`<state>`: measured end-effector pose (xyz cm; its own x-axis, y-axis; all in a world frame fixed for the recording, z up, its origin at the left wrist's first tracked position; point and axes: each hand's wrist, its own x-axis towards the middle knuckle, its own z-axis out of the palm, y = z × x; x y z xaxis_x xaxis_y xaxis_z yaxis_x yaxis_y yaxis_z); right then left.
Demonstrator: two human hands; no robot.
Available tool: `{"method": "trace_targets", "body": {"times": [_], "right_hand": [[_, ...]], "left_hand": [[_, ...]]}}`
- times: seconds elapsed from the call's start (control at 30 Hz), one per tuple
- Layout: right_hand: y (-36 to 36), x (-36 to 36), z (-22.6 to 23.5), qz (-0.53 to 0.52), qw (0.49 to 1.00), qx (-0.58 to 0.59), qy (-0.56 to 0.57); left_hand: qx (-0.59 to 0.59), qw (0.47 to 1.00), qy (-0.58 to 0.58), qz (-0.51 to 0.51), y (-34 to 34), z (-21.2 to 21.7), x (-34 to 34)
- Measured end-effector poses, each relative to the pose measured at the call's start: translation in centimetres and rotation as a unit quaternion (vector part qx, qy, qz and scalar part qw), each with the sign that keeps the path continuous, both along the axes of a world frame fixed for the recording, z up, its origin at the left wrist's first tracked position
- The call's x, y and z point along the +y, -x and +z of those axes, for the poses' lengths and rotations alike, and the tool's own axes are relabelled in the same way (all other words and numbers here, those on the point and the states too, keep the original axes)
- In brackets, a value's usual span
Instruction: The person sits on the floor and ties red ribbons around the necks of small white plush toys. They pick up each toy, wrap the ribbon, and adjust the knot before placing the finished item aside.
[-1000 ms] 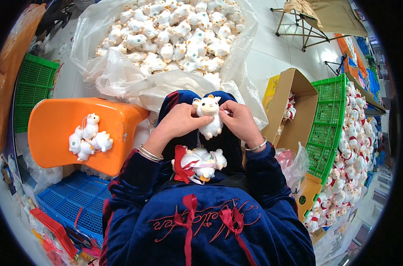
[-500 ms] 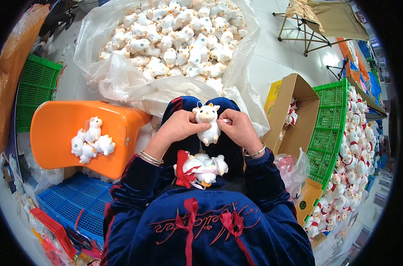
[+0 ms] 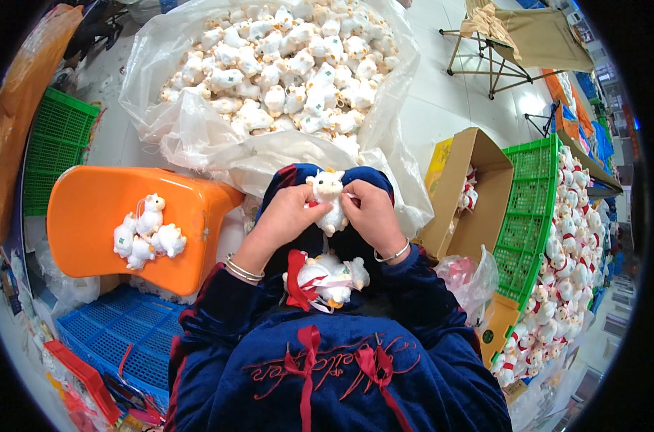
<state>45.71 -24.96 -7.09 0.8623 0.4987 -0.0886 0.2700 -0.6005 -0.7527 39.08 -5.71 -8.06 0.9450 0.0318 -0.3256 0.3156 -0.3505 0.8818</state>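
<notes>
The small white toy animal [image 3: 328, 200] looks like fluffy matt plush, as do those heaped in the thin, glossy, crinkled clear plastic bag [image 3: 197, 137]. The orange stool [image 3: 89, 216] is smooth, slightly shiny moulded plastic. The green crate [image 3: 525, 216] is gridded plastic, the box [image 3: 478, 209] matt brown cardboard. The blue sleeves [image 3: 420, 288] look like soft velvety cloth with red satin ribbon; thin wrist bangles [image 3: 242, 270] look like metal.

I am wearing a dark navy velvet top [image 3: 327, 374] with long sleeves. Red script embroidery is running across the chest, with two red ribbon bows pinned at 11 and 1 o'clock of the lettering. My left hand [image 3: 287, 216] is carrying thin silver bangles at the wrist; my right hand [image 3: 374, 216] is carrying one silver bracelet. Both hands are bare.
</notes>
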Motion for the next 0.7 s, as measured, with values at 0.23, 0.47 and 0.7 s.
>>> {"method": "trace_targets", "body": {"times": [0.23, 0.47, 0.7], "right_hand": [[-0.1, -0.4, -1.4, -0.017, 0.999, -0.024, 0.036], [0.3, -0.4, -2.1, -0.035, 0.999, -0.030, -0.024], [-0.4, -0.3, -2.9, -0.022, 0.994, -0.058, -0.085]], "left_hand": [[-0.031, 0.998, -0.050, 0.013, -0.6, -1.7, -1.1], [-0.085, 0.995, -0.046, 0.038, -0.7, -2.2, -1.4], [-0.108, 0.990, -0.049, 0.074, -0.1, -2.2, -2.4]]}}
